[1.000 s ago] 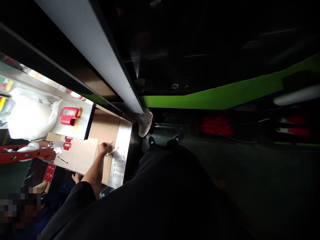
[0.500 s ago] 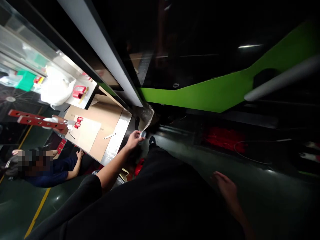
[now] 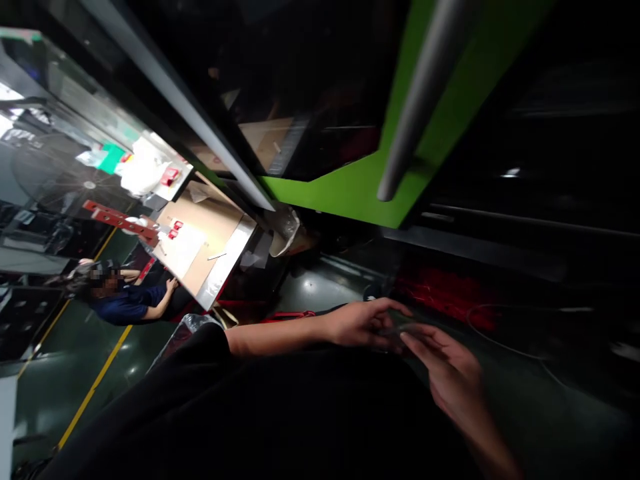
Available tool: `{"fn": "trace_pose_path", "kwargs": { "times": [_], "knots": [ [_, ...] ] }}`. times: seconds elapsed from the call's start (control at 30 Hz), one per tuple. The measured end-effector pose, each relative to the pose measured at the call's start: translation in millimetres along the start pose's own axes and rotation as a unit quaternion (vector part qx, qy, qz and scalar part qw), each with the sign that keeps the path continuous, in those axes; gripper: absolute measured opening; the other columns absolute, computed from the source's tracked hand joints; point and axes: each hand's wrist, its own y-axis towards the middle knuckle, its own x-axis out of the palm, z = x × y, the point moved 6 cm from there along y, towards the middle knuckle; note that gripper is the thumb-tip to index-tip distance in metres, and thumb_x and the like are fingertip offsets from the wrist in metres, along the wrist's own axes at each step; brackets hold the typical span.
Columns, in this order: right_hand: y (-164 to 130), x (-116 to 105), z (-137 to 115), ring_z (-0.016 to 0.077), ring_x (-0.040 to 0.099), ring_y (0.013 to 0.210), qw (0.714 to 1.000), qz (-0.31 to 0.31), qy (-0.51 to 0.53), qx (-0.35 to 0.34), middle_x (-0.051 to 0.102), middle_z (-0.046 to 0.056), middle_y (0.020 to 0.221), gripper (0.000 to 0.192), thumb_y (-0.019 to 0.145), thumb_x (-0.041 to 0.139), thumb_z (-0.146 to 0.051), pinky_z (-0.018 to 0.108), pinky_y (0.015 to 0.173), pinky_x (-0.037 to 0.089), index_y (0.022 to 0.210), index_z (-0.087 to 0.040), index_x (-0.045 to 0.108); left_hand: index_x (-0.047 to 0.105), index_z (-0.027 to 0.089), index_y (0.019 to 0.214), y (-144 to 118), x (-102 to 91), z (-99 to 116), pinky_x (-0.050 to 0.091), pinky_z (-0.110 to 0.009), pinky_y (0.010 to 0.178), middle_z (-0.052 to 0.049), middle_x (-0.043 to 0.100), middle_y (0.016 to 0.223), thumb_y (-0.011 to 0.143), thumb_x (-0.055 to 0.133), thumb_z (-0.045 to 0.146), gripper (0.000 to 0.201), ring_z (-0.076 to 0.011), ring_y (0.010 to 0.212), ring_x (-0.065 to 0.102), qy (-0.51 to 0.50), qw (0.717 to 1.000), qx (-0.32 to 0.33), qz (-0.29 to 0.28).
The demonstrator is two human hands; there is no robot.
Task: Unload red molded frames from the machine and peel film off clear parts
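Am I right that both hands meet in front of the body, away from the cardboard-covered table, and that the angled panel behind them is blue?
Not quite: the angled panel is bright green, not blue, as the head view shows. The rest holds: the left hand and right hand meet in front of the body, away from the cardboard-covered table.

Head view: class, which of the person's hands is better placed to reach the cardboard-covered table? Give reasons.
Left, probably. The left hand and its arm lie on the side of the table; the right hand sits farther away. Both meet at a small blurred item.
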Motion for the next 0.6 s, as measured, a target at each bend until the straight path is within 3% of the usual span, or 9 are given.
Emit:
{"fn": "trace_pose_path", "kwargs": {
  "times": [0.13, 0.23, 0.3, 0.4, 0.5, 0.6],
  "knots": [
    [-2.7, -68.7, -19.5, 0.0202, 0.069, 0.071, 0.997, 0.078, 0.025, -0.004, 0.075, 0.007, 0.086, 0.039, 0.068, 0.087, -0.049, 0.030, 0.064, 0.058, 0.091, -0.019, 0.074, 0.057, 0.015, 0.132, 73.7, 30.0, 20.7, 0.050, -0.028, 0.079, -0.008, 0.066, 0.097, 0.093, 0.070, 0.030, 0.044, -0.0188, 0.086, 0.062, 0.088, 0.995, 0.016, -0.048],
    [-11.5, -124.0, -48.3, 0.0168, 0.065, 0.069, 0.986, 0.143, 0.077, -0.030, 0.073, 0.004, 0.083, 0.030, 0.073, 0.086, -0.042, 0.027, 0.061, 0.054, 0.088, -0.019, 0.073, 0.063, 0.015, 0.124, 138.9, 56.4, 36.2, 0.048, -0.028, 0.081, -0.009, 0.069, 0.106, 0.099, 0.060, 0.028, 0.028, -0.0188, 0.091, 0.063, 0.066, 0.988, 0.019, -0.136],
    [-18.6, -158.5, -67.2, 0.0155, 0.065, 0.068, 0.976, 0.186, 0.103, -0.049, 0.073, 0.003, 0.081, 0.025, 0.077, 0.083, -0.038, 0.026, 0.060, 0.053, 0.089, -0.019, 0.073, 0.068, 0.016, 0.118, 180.4, 74.4, 46.9, 0.047, -0.027, 0.076, -0.007, 0.070, 0.103, 0.099, 0.061, 0.027, 0.023, -0.0171, 0.085, 0.061, 0.069, 0.979, 0.018, -0.188],
    [-30.7, -199.8, -87.0, 0.0156, 0.065, 0.068, 0.960, 0.235, 0.135, -0.066, 0.073, 0.004, 0.080, 0.026, 0.078, 0.083, -0.036, 0.026, 0.060, 0.052, 0.092, -0.017, 0.074, 0.072, 0.019, 0.114, 225.1, 100.7, 64.2, 0.049, -0.029, 0.083, -0.006, 0.071, 0.107, 0.098, 0.062, 0.027, 0.020, -0.0189, 0.092, 0.064, 0.111, 0.967, 0.038, -0.227],
    [-36.6, -231.5, -98.4, 0.0159, 0.066, 0.068, 0.947, 0.264, 0.168, -0.072, 0.072, 0.004, 0.078, 0.026, 0.076, 0.085, -0.035, 0.026, 0.059, 0.051, 0.090, -0.017, 0.073, 0.076, 0.021, 0.109, 249.3, 118.8, 75.0, 0.050, -0.033, 0.093, -0.006, 0.071, 0.114, 0.098, 0.060, 0.027, 0.019, -0.0214, 0.104, 0.066, 0.128, 0.968, 0.057, -0.210],
    [-30.2, -260.3, -108.0, 0.0161, 0.067, 0.067, 0.948, 0.234, 0.203, -0.076, 0.071, 0.002, 0.077, 0.023, 0.076, 0.085, -0.033, 0.026, 0.058, 0.051, 0.088, -0.018, 0.073, 0.078, 0.021, 0.105, 265.7, 126.5, 73.2, 0.052, -0.035, 0.094, -0.007, 0.071, 0.114, 0.098, 0.060, 0.032, 0.021, -0.0229, 0.105, 0.067, 0.134, 0.983, 0.039, -0.123]
  ]
}}
